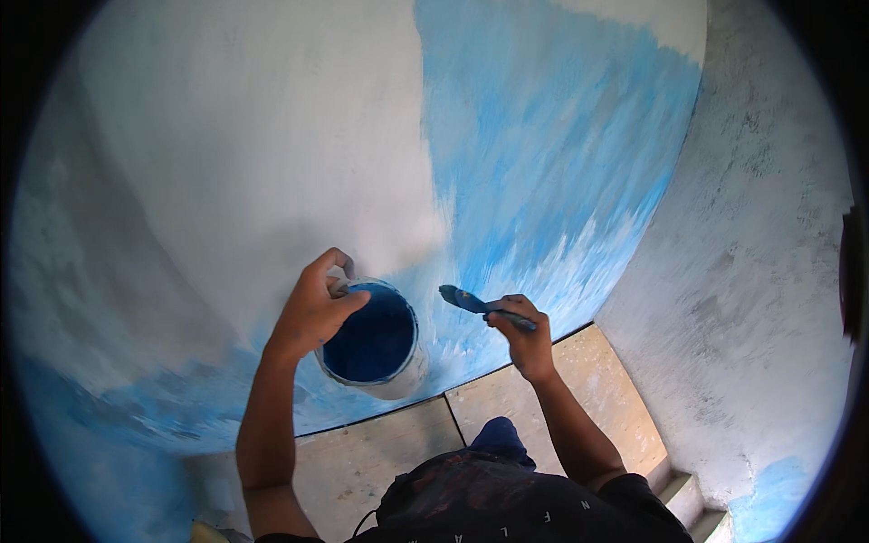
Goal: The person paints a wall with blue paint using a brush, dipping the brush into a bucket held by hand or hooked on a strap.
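My left hand [324, 306] is closed on the rim of a white paint bucket [398, 387], its thumb over the edge. Dark blue paint [373, 337] shows inside the bucket, which tilts a little toward me. To the right, my right hand [522, 333] grips a paintbrush [469, 300] by its handle. The brush's bristles point left toward the bucket and are coated in dark blue. They are apart from both the bucket and the wall. Ahead stands the wall [552, 136], streaked with light blue on the right and bare whitish on the left.
A grey side wall [742, 271] meets the painted wall at a corner on the right. Below lies a tan tiled ledge or floor [579, 380] with paint specks. Steps [692, 502] show at the lower right. A dark object [851, 271] sits at the right rim.
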A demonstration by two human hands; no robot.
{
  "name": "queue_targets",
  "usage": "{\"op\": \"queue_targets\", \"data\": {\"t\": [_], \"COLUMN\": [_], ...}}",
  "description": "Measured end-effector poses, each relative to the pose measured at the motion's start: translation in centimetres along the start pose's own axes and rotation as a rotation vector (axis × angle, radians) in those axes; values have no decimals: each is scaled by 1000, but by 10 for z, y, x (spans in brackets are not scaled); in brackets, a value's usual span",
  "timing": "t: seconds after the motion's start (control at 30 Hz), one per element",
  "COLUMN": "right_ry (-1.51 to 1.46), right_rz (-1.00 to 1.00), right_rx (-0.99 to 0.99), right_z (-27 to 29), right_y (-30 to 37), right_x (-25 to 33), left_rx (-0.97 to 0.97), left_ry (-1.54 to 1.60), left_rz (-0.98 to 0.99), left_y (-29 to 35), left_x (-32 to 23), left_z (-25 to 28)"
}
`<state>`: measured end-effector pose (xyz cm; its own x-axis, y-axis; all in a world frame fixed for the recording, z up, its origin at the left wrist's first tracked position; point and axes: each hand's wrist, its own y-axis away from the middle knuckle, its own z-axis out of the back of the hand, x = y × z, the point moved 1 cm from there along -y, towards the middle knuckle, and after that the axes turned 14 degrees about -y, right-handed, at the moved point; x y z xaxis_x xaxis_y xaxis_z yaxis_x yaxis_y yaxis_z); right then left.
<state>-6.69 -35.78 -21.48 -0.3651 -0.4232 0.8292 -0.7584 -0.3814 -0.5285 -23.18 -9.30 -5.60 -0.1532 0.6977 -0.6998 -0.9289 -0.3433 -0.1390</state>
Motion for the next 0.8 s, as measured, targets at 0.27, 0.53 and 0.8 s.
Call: {"op": "queue_targets", "data": {"t": [0.27, 0.53, 0.8], "right_ry": [283, 182, 147], "right_rz": [312, 587, 468], "right_rx": [165, -30, -49], "right_z": [-22, -27, -20], "right_y": [-83, -134, -126], "right_x": [26, -1, -32], "left_rx": [-424, -366, -157], "left_ry": [-959, -1561, -1705], "left_rz": [-287, -394, -700], "left_y": [-42, -86, -122], "left_x": [-35, -16, -11], "left_z": [9, 11, 24]}}
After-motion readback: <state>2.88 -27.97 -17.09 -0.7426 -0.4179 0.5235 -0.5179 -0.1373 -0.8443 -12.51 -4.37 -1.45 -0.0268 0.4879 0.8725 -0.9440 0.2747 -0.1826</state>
